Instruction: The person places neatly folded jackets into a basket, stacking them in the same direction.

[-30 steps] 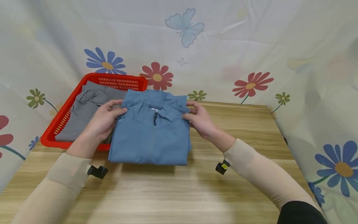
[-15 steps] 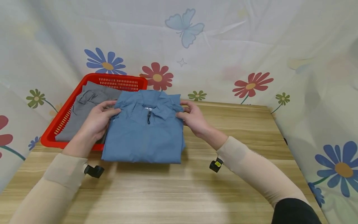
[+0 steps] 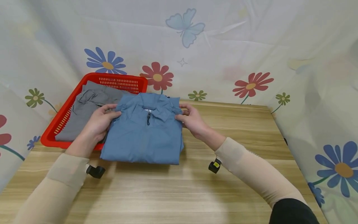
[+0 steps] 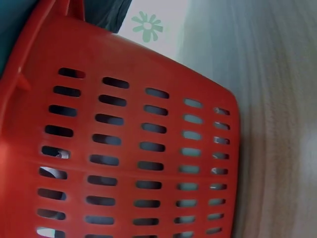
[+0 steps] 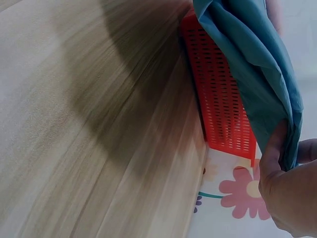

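Observation:
A folded blue jacket [image 3: 142,133] with a short black zip pull spans the gap between my two hands. My left hand [image 3: 100,121] pinches its left edge near the collar, thumb on top. At the opposite edge my right hand [image 3: 194,121] grips the fabric between thumb and fingers; the right wrist view shows the folded layers of the jacket [image 5: 262,74] in that grasp, raised off the table. The jacket overlaps the right side of a red basket [image 3: 64,124], in which a folded grey garment [image 3: 84,109] lies. Only the basket wall [image 4: 133,129] fills the left wrist view.
The basket stands at the back left of a wooden table [image 3: 156,193]. A white curtain [image 3: 218,46] printed with flowers and a butterfly hangs behind and along the sides.
Both hands have carried the blue jacket a little to the left, further over the basket's right side. In the last half second it has barely moved, dipping slightly at the collar.

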### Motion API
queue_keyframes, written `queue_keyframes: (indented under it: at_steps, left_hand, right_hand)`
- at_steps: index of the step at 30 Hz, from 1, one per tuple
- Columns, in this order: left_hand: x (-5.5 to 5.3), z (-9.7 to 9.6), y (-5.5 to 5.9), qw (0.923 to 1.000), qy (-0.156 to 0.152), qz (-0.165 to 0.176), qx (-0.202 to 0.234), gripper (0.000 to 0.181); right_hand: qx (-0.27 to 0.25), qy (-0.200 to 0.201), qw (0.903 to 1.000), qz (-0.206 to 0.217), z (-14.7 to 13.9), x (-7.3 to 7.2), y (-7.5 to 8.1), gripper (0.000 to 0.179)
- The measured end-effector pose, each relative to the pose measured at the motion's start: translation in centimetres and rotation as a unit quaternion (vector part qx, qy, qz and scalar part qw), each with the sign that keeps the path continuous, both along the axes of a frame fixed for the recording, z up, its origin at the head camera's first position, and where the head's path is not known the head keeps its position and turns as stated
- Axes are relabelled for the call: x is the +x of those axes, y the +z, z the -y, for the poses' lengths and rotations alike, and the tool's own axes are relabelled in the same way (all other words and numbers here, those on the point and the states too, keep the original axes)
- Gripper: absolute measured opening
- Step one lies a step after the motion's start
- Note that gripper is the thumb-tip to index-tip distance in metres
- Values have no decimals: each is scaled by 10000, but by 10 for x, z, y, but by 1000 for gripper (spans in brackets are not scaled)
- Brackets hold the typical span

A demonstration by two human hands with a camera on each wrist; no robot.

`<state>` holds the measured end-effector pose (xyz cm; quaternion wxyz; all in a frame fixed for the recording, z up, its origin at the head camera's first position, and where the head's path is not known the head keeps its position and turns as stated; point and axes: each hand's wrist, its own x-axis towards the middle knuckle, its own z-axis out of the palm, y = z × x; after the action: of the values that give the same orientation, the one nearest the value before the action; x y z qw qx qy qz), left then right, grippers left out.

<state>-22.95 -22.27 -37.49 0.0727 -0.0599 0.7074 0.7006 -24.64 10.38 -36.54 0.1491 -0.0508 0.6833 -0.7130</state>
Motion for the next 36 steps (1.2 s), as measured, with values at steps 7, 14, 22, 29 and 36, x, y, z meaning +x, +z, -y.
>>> queue_keyframes:
  at_steps: [7,14,22,29,36]
  left_hand:
    - [0,0,-3,9996,-135,40,-233,56]
    - [1,0,0,9969,-255,97,-742,59]
    - [7,5,11,9861,-887,380,-1350,78]
    - [12,10,21,9782,-1310,478,-1539,92]
    - [11,14,31,9776,-1050,21,-1823,83]
  right_hand:
    - [-25,-4,10000,68,0,1,-2,44]
    - [-76,-22,9999,106,1,2,-2,43]
    - [-18,-22,9999,108,2,1,-4,41]
    - [-3,-9,10000,-1,3,0,-1,44]
    - [-98,5,10000,5,6,0,6,46]
